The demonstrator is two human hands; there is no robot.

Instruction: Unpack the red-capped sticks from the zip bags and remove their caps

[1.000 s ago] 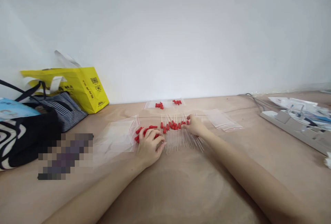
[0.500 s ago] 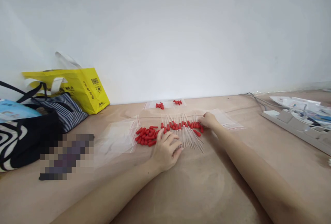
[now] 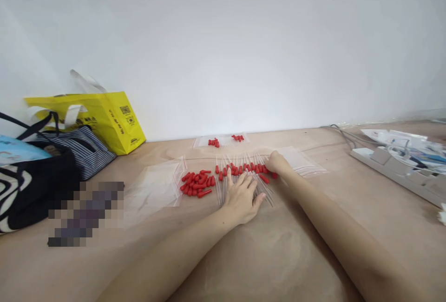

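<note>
A row of clear thin tubes with red caps (image 3: 244, 172) lies on the brown table (image 3: 265, 255). My left hand (image 3: 242, 197) rests flat on the tubes' lower ends, fingers spread. My right hand (image 3: 278, 162) sits at the right end of the row, fingers curled against the red caps; whether it holds one is hidden. A loose heap of red caps (image 3: 197, 183) lies just left of the tubes, beside a clear zip bag (image 3: 153, 188).
More clear zip bags lie at the right (image 3: 303, 160) and at the back with red caps inside (image 3: 223, 141). A yellow bag (image 3: 108, 118), striped bag (image 3: 78, 146) and black bag (image 3: 31, 186) stand left. A power strip (image 3: 400, 172) with cables lies right.
My left hand slid right from the red cap heap onto the tubes and flattened. My right hand shifted right along the row, uncovering more red-capped tubes.
</note>
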